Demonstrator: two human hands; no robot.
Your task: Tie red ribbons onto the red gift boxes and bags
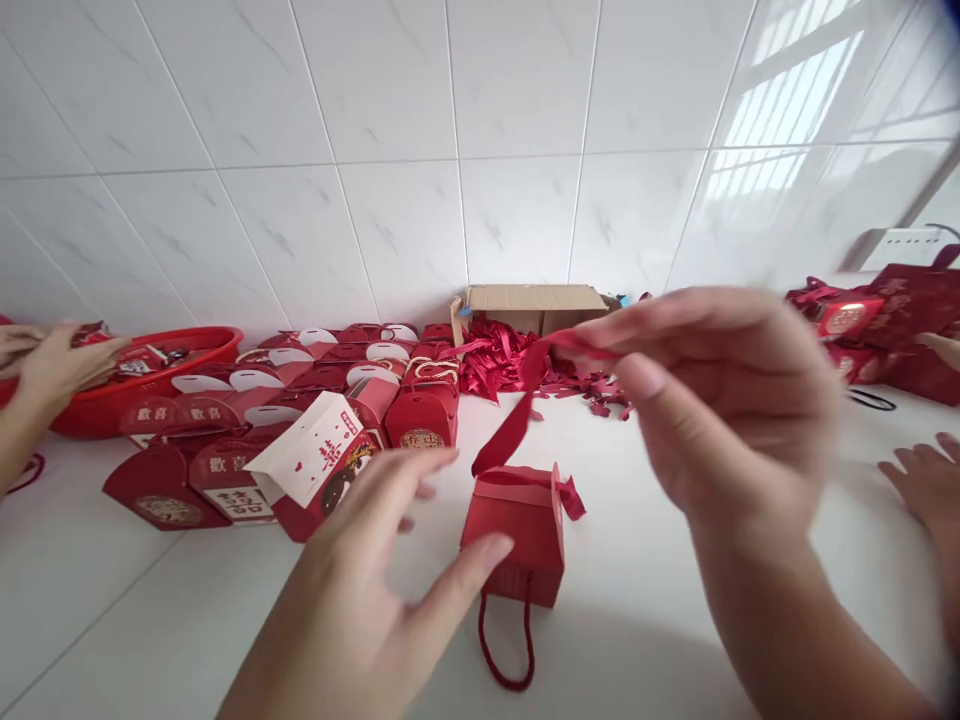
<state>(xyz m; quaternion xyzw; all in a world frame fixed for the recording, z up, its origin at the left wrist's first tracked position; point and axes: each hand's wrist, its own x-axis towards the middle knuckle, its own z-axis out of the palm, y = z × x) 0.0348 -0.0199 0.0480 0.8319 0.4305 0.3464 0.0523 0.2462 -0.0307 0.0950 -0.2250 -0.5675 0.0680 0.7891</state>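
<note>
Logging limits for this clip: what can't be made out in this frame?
- Head view: right hand is motion-blurred; its grip on the red ribbon is unclear.
- Cardboard box contents: hidden by its wall.
- Red basin contents: partly covered by another person's hand.
- Print on the gift boxes: too small.

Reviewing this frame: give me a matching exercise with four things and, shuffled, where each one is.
Things:
1. red ribbon
2. small red gift box
3. cardboard box
4. red basin

Places:
A. far left, by another person's hand
B. against the tiled wall, centre
C. pinched in the right hand
D. on the white surface beside the left hand

Pairs: 1-C, 2-D, 3-B, 4-A
</note>
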